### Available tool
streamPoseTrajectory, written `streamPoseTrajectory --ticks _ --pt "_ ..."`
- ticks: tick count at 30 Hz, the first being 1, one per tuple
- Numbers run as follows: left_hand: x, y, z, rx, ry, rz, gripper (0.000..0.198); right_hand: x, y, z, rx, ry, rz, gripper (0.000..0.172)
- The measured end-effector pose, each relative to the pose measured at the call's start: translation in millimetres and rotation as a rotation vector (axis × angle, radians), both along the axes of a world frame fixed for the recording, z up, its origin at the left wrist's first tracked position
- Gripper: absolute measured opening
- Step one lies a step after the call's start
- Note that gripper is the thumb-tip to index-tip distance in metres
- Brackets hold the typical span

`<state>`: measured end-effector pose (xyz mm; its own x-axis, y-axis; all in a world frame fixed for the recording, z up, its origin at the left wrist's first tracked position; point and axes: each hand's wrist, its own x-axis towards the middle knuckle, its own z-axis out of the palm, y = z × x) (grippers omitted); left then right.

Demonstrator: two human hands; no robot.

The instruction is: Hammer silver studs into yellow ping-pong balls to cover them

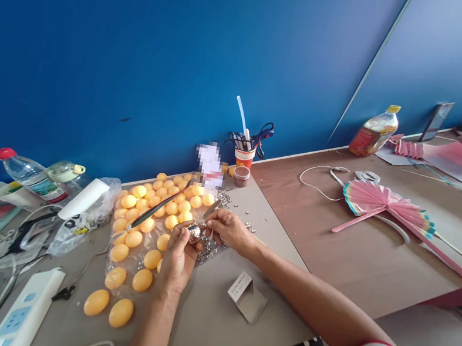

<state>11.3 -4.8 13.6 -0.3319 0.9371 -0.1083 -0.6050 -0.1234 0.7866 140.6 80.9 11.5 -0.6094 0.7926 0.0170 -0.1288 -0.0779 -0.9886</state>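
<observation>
Left hand [181, 256], palm up, fingers curled round a small silver-faced ball [195, 232]; grip snug, ball cupped at the fingertips, above the near-right edge of the spread of yellow-orange balls [143, 280]. Right hand [225, 227] comes in from the right, thumb and fingers drawn together at the ball's right side. Whether a tiny piece sits in that pinch, cannot tell: too small

Key relation: ball lies just left of the right fingertips, between the two hands; left hand has it, right hand close alongside. Ball is round, no long axis to read; silver face turned up and partly toward the right hand. Contact on that side not clear

Small shiny pieces [207, 250] lie loose on the desk [206, 336] just beneath and right of the ball, right hand nearer to them; more of the same beyond the knuckles. A grey strip [211, 209] shows just past the right fingers, running near-left to far-right; held or merely behind, cannot tell

Dark slender strip [157, 209] lies slantwise across the yellow-orange balls, left of both hands. Pale box [251, 303] near side, right of the left forearm, touched by neither hand
</observation>
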Motion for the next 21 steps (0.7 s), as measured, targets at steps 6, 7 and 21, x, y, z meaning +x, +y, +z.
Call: streamPoseTrajectory --ticks 6,7,21 --pt "1.0 -0.5 2.6 -0.005 0.019 0.025 0.034 0.6 -2.1 4.3 -0.04 0.012 -0.041 0.014" --pt "1.1 -0.6 3.2 -0.005 0.023 0.021 0.034 0.8 -2.3 5.7 -0.05 0.016 -0.05 0.013" --pt "1.3 -1.5 3.1 -0.044 0.031 -0.036 0.047 2.9 -3.9 8.5 -0.058 0.062 0.058 0.014"
